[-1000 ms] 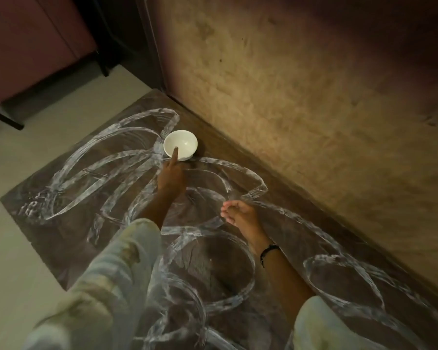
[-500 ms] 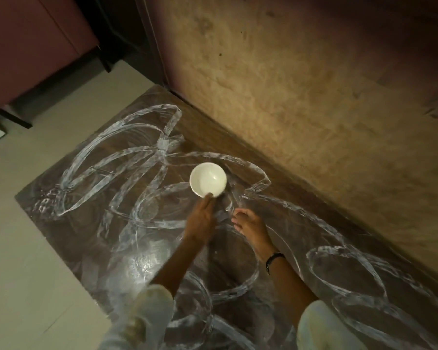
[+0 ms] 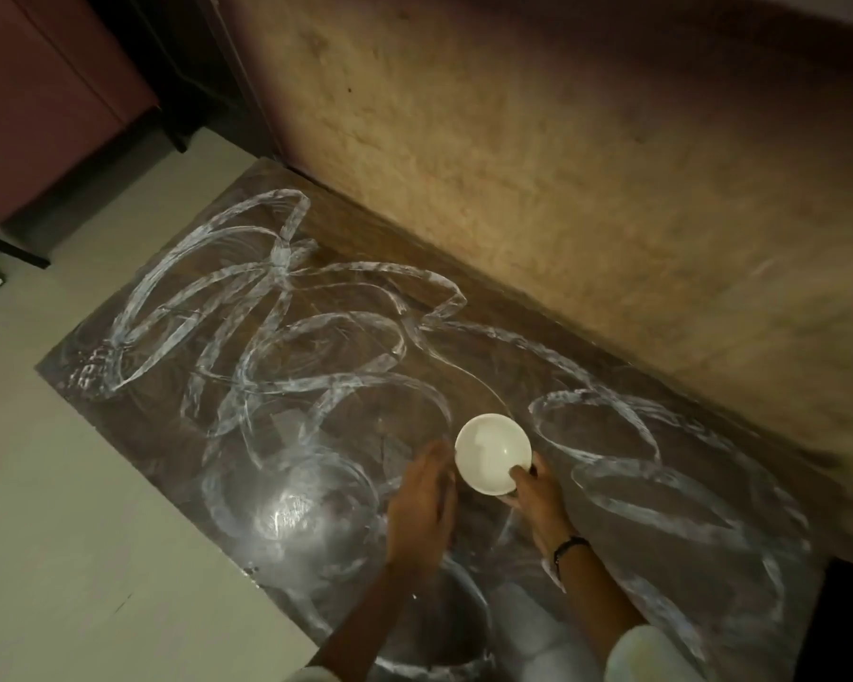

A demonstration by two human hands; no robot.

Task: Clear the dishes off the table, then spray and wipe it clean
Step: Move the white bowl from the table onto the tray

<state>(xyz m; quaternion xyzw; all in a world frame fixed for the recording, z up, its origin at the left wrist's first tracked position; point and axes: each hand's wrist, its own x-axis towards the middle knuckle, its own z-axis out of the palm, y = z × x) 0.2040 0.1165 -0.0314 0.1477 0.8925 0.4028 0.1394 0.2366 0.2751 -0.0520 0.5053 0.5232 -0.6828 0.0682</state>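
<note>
A small white bowl (image 3: 491, 450) sits upright and empty over the dark wooden table (image 3: 355, 228), near its middle. My right hand (image 3: 538, 499) grips the bowl's near rim, thumb inside and fingers under the edge; a black band is on that wrist. My left hand (image 3: 422, 509) is just left of the bowl, fingers together and blurred, holding nothing. Whether it touches the bowl I cannot tell. The tabletop is covered with white looping smear trails.
A rough tan wall (image 3: 562, 164) runs along the table's far edge. Pale floor (image 3: 70, 509) lies to the left of the table. A dark red cabinet (image 3: 35, 91) stands at the top left. A bright glare spot shows on the table near the left edge.
The bowl has travelled from the far part of the table toward me. My left hand pushed it, then came off it. My right hand has taken hold of its rim.
</note>
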